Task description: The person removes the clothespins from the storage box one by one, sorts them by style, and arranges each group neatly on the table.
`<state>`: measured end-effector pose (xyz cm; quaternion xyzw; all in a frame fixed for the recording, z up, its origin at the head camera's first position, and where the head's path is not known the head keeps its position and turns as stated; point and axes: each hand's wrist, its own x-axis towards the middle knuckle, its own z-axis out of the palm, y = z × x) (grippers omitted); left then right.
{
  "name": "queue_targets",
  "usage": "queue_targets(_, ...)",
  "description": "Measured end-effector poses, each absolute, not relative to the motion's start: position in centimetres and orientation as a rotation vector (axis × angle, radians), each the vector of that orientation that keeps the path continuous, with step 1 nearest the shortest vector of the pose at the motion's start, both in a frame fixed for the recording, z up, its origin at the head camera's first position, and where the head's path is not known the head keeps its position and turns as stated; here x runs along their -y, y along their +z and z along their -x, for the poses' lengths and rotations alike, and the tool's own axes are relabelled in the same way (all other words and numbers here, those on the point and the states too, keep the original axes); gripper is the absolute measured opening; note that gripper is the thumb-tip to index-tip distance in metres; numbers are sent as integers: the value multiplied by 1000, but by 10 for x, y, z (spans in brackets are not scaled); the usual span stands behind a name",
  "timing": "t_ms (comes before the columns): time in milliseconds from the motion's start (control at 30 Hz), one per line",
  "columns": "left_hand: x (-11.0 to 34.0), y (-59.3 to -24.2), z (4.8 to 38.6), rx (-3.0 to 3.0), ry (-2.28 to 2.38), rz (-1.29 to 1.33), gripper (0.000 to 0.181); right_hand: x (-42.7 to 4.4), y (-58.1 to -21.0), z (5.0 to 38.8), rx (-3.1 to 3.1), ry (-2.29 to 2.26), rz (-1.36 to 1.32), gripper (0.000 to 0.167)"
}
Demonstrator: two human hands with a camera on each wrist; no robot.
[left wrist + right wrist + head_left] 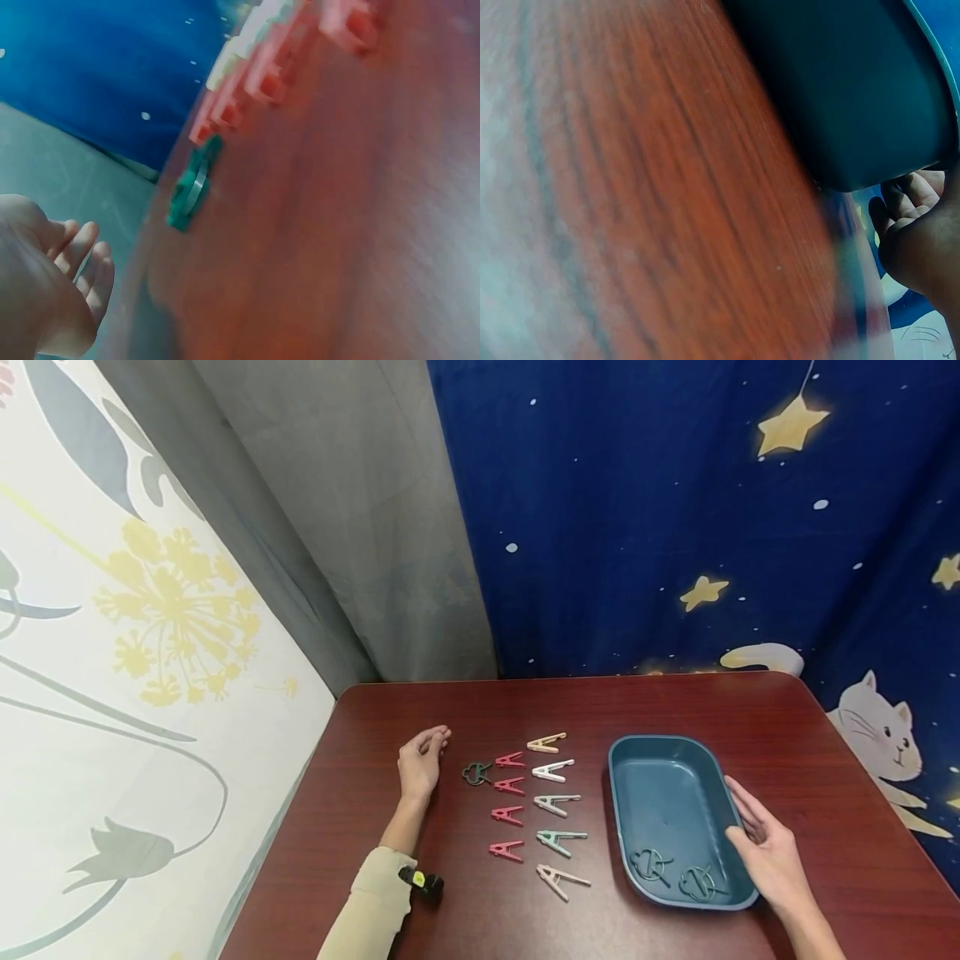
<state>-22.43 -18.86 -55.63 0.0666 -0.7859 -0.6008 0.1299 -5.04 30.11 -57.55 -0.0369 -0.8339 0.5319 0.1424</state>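
Note:
My left hand (420,766) is raised over the left part of the table with its fingers loosely bent and nothing in them. Just right of it lies a green plant clip (476,773), also seen in the left wrist view as a green clip (193,184). My right hand (772,856) grips the right rim of a blue plastic basin (667,793), thumb at the edge and fingers along the outside. In the right wrist view the basin's wall (855,90) hides part of those fingers. Two green plant clips (651,866) lie at the basin's near end.
Several red clothespins (507,815) form a column in the middle of the table (450,702). Beside them runs a second column of cream, white and mint clothespins (561,840). Curtains hang behind the table, and a patterned wall stands at the left.

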Motion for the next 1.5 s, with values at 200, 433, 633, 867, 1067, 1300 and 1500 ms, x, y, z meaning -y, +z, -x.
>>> queue_targets(200,169,-529,232,2093,-1900,-39,35,-300,-575,51,2385,1538,73,64)
queue_targets(433,117,-504,236,1686,-2485,31,50,-300,-575,51,2379,1537,68,64)
queue_targets(633,57,-487,227,1441,-2737,120,54,-300,-575,52,2381,1533,81,63)
queue_targets(867,-9,-478,202,1425,-2862,250,51,-300,-576,51,2402,1528,107,63)
queue_targets(1067,-51,-481,177,1406,-3023,237,51,-300,-577,50,2396,1531,106,63)
queue_targets(1300,-89,-499,146,1504,-3100,154,50,-300,-577,50,2402,1527,118,63)
queue_targets(1500,-108,-516,119,1708,-3132,173,51,-300,-578,51,2391,1534,96,63)
